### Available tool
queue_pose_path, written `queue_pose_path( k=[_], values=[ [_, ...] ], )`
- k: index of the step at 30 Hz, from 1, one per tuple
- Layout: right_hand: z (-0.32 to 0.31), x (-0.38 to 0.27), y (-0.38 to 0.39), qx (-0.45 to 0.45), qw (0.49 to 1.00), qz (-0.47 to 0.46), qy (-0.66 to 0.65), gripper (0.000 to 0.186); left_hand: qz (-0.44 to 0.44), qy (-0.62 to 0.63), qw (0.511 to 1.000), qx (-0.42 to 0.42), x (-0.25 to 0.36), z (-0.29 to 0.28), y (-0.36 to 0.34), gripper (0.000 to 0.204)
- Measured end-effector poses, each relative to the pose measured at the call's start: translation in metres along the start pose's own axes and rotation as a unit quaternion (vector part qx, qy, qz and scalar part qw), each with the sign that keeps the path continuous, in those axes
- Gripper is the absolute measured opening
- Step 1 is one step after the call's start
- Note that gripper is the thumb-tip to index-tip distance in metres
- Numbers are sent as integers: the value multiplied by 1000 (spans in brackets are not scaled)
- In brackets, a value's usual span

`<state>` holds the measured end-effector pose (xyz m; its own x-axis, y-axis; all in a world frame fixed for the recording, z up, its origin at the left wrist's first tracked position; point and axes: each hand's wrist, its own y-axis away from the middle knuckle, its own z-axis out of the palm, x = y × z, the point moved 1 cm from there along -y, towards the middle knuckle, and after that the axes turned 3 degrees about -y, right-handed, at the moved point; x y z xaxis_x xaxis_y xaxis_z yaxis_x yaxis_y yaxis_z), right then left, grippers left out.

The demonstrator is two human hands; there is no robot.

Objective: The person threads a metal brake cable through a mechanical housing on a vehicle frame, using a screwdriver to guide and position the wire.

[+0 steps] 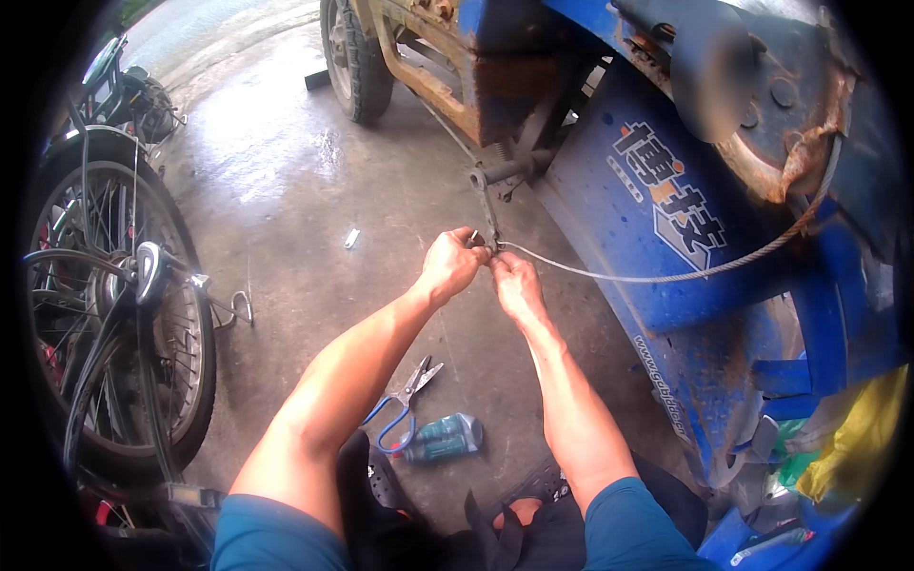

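At the middle, both my hands meet at the lower end of a rusty metal lever (pixel 486 205). A steel wire cable (pixel 657 280) curves in from the blue machine on the right and ends at this lever. My left hand (pixel 453 266) is closed in a pinch beside the lever, with a small bit of metal showing at its fingertips; what it grips is mostly hidden. My right hand (pixel 519 285) has its fingers closed on the cable's end, just below where the cable reaches the lever. Its fingertips nearly touch those of the left.
Blue-handled scissors (pixel 411 388) and a teal plastic bottle (pixel 443 438) lie on the concrete floor near my feet. A bicycle wheel (pixel 124 305) stands at left. The vehicle's tyre (pixel 357 62) and blue panel (pixel 619 190) border the far and right sides. A small white piece (pixel 352 238) lies left of my hands.
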<state>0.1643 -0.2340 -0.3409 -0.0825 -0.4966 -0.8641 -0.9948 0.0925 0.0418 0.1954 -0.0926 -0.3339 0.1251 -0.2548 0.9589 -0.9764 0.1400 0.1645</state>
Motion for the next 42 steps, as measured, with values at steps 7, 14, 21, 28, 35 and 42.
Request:
queue_pose_path(
  k=[7,14,21,28,35,42],
  values=[
    [-11,-12,1,-39,999,24,-3,26,9,-36,999,9,1,-1,-2,27],
    [-47,-36,9,-172,976,123,58,37,-1,-188,982,-23,-21,-10,14,29],
    [-82,-52,40,-199,958,205,32,35,35,-468,864,-183,-57,-15,51,24],
    [-112,-54,54,-193,957,213,24,26,17,-477,813,-334,-80,-4,106,34],
    [-156,-79,72,-304,934,175,62,28,200,-335,900,-193,-53,13,105,35],
    [-167,-103,91,-329,927,147,99,31,194,-283,935,-91,8,32,76,30]
  ],
)
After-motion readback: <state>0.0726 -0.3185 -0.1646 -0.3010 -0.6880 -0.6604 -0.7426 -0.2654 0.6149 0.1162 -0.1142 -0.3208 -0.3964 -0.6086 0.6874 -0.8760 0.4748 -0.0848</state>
